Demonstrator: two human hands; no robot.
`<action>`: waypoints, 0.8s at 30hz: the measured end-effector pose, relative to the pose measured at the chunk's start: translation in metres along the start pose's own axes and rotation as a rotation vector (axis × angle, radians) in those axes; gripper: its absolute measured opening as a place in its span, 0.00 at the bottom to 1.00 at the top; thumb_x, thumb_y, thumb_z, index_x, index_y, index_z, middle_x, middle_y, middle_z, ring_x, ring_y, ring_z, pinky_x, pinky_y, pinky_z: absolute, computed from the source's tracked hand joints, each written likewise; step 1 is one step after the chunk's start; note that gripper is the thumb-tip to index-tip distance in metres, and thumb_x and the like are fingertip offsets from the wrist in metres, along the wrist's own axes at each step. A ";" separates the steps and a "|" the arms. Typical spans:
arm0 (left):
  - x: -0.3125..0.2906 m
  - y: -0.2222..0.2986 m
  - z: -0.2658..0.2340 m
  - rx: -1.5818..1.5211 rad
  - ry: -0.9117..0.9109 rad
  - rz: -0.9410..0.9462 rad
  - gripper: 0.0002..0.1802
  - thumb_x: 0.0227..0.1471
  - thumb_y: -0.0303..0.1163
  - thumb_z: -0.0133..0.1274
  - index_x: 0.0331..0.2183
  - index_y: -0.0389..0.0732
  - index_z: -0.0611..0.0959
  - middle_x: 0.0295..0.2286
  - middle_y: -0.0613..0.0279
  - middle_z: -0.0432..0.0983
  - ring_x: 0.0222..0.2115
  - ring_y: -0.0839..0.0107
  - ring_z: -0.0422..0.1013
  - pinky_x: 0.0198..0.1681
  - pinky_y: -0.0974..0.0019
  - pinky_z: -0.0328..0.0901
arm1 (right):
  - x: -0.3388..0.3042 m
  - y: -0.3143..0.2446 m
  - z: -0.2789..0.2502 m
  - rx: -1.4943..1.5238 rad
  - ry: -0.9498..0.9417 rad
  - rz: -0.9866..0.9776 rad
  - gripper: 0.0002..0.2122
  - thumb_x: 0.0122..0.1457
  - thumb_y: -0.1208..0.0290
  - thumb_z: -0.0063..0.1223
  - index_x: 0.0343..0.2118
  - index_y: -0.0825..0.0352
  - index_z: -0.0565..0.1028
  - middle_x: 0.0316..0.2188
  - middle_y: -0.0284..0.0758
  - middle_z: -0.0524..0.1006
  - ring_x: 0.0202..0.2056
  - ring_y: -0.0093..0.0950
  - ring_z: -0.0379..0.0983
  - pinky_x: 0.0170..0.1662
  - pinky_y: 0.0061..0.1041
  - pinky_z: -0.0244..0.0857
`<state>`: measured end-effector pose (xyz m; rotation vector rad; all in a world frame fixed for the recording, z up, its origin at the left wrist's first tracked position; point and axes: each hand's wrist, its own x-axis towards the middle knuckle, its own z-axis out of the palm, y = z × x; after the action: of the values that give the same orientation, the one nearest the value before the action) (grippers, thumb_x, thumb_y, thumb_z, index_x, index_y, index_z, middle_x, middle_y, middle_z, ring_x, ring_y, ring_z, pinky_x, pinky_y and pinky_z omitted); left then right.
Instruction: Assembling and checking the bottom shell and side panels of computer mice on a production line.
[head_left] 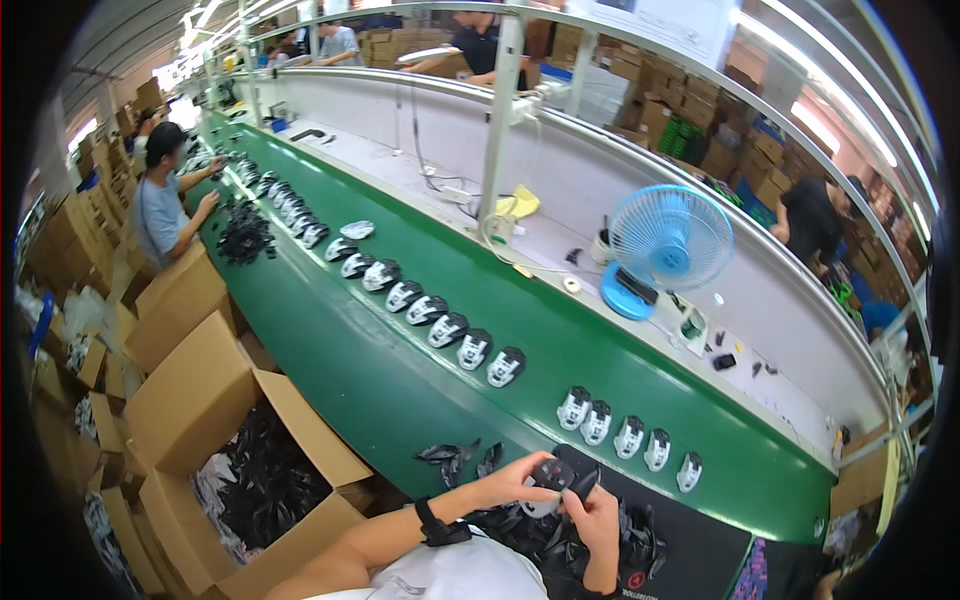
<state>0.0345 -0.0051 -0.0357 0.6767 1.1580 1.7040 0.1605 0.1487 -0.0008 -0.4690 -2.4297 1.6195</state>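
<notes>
Near the front edge of the green bench, my left hand (519, 484) is closed around a computer mouse (545, 503) with a black top and a pale grey lower body. My right hand (598, 517) pinches a dark plastic piece (582, 484) against the side of that mouse. Whether this piece is joined to the mouse or loose cannot be made out. Beneath both hands lies a heap of glossy black plastic parts (640, 540), partly covered by them. A few similar black parts (455, 458) lie left of my hands.
Several white-and-black mouse bodies (505, 367) line the green belt (560, 350). An open carton (190, 400) of black parts stands at left. Beyond the belt, a blue fan (668, 245) sits on a white ledge. Another person (160, 215) works farther up on the left.
</notes>
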 end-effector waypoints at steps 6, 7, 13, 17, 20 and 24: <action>0.011 -0.003 0.014 0.045 -0.088 -0.006 0.22 0.45 0.33 0.60 0.42 0.41 0.72 0.32 0.70 0.70 0.33 0.83 0.63 0.38 0.75 0.61 | -0.020 0.005 -0.013 0.260 -0.177 0.248 0.11 0.56 0.67 0.51 0.28 0.72 0.75 0.19 0.31 0.75 0.19 0.17 0.68 0.23 0.17 0.61; 0.011 -0.005 0.012 0.052 -0.111 0.018 0.22 0.45 0.33 0.61 0.42 0.41 0.72 0.31 0.71 0.69 0.33 0.83 0.63 0.38 0.75 0.61 | -0.019 0.004 -0.013 0.342 -0.162 0.265 0.11 0.58 0.67 0.48 0.29 0.73 0.74 0.21 0.32 0.75 0.22 0.17 0.68 0.25 0.17 0.62; 0.007 -0.001 0.013 0.206 -0.077 0.107 0.21 0.46 0.37 0.59 0.41 0.41 0.72 0.29 0.71 0.68 0.32 0.82 0.62 0.36 0.76 0.60 | -0.014 -0.014 -0.002 0.520 -0.163 0.124 0.15 0.52 0.80 0.55 0.42 0.68 0.66 0.31 0.30 0.71 0.32 0.19 0.68 0.33 0.15 0.63; 0.011 0.005 0.016 0.076 0.008 0.044 0.20 0.49 0.40 0.57 0.40 0.40 0.73 0.28 0.71 0.69 0.31 0.82 0.63 0.34 0.76 0.60 | -0.011 -0.027 0.003 0.569 0.030 0.160 0.11 0.55 0.77 0.51 0.41 0.69 0.69 0.31 0.31 0.72 0.32 0.20 0.68 0.34 0.16 0.62; 0.022 -0.010 0.025 0.128 0.166 0.052 0.19 0.50 0.42 0.56 0.39 0.39 0.74 0.28 0.70 0.69 0.30 0.81 0.63 0.33 0.75 0.61 | -0.003 -0.035 0.015 0.335 0.260 0.159 0.10 0.57 0.73 0.45 0.41 0.70 0.71 0.34 0.35 0.74 0.34 0.27 0.69 0.39 0.22 0.63; 0.034 -0.013 0.043 0.095 0.398 0.088 0.21 0.50 0.43 0.56 0.39 0.37 0.74 0.30 0.65 0.72 0.30 0.78 0.66 0.35 0.73 0.63 | 0.017 -0.001 0.034 0.327 0.492 -0.039 0.15 0.64 0.68 0.36 0.33 0.76 0.72 0.30 0.34 0.73 0.32 0.20 0.67 0.37 0.19 0.62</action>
<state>0.0616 0.0447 -0.0324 0.4608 1.5105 1.9228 0.1334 0.1250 -0.0134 -0.6638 -1.7728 1.6106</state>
